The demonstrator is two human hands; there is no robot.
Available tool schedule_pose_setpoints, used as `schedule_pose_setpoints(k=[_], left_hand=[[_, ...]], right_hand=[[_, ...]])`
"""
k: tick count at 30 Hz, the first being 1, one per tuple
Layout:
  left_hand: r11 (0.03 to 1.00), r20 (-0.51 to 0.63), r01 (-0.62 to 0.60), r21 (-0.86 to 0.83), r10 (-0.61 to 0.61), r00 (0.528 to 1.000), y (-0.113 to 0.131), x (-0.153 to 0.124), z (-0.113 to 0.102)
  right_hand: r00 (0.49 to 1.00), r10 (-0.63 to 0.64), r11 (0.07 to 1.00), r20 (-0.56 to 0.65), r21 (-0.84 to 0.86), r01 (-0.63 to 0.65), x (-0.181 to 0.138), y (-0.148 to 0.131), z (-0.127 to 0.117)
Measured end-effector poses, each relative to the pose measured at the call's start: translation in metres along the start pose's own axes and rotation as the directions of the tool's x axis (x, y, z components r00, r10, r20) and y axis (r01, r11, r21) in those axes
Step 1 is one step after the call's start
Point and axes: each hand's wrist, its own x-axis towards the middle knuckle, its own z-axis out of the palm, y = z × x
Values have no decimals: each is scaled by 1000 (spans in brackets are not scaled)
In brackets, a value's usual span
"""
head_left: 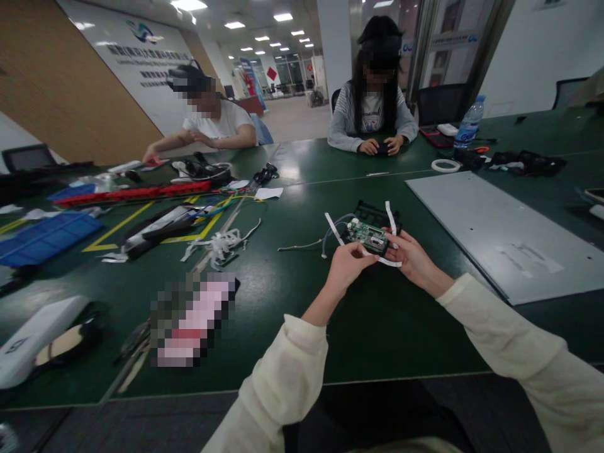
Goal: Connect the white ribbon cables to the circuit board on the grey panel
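Observation:
A small green circuit board with white flat ribbon cables and thin wires sits on a black module over the dark green table. My left hand is closed in a pinch on a white ribbon cable at the board's near edge. My right hand grips the board's right side, fingers curled around it and another ribbon end. Both arms wear cream sleeves.
A grey metal panel lies to the right. Left of centre are white cable scraps, a blue tray, a red bar and tools. Two other people sit across the table. A water bottle and tape roll stand far right.

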Motion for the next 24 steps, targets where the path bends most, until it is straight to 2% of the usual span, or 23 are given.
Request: schedule_pose_setpoints(k=[6,9,13,18,24], left_hand=[[992,-39,34,-124,-39,998,-6,4,6],[979,67,85,-185,-74,995,-2,1,6],[956,192,203,-213,-162,968,2,-3,5],[887,251,283,-364,-199,947,6,-4,5],[849,295,387,-360,-290,911,11,-6,4]], right_hand=[[1000,-10,998,-19,65,11,0,1,1],[1000,-15,997,-8,71,16,-2,0,2],[1000,8,999,21,40,-9,-4,-1,3],[1000,5,999,28,43,-6,-3,1,2],[999,6,999,39,47,-8,-5,-1,5]])
